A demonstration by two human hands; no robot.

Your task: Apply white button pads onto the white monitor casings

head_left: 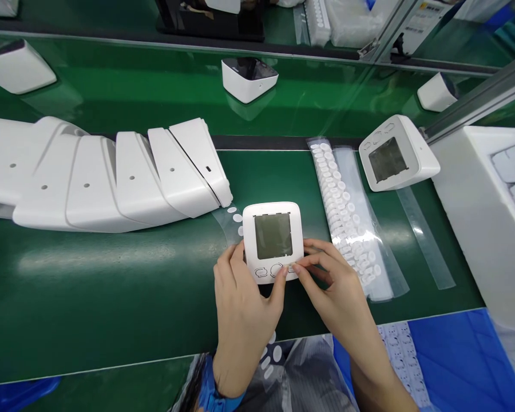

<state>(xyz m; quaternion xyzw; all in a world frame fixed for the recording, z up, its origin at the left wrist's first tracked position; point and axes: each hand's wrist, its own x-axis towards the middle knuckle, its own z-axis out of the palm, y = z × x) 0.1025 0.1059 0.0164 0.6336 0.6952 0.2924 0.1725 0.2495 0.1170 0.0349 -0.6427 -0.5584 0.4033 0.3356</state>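
Both hands on white screen unit (273,240) at green bench (90,297): left hand (240,309) grips its lower left edge, right hand (337,292) fingertips press at bottom buttons; sticker strips (347,217) just right, stacked white shells (103,177) left.

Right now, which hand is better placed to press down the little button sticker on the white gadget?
The right hand: its fingertips pinch at the button row of the white gadget, by the sticker strips. The left hand is steadying the gadget's lower left edge.

Nothing readable here, honestly. The paper sheet (420,23) at the top right has print on it, but it's way too small and blurry.
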